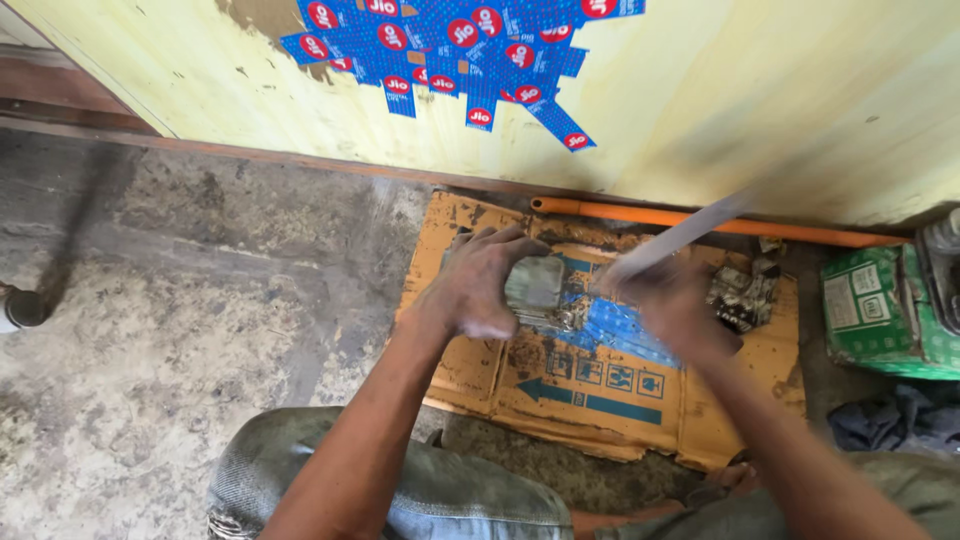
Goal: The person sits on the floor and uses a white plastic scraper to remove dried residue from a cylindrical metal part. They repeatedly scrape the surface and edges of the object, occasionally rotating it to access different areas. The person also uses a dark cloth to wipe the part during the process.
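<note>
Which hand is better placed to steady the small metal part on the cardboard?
Left, probably. The left hand already cups the metal part, while the right hand is blurred and grips a long tool.

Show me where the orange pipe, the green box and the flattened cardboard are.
orange pipe (800,232), head view, middle of its bare length.
green box (875,315), head view, its top face.
flattened cardboard (600,400), head view, bare printed part.
</note>
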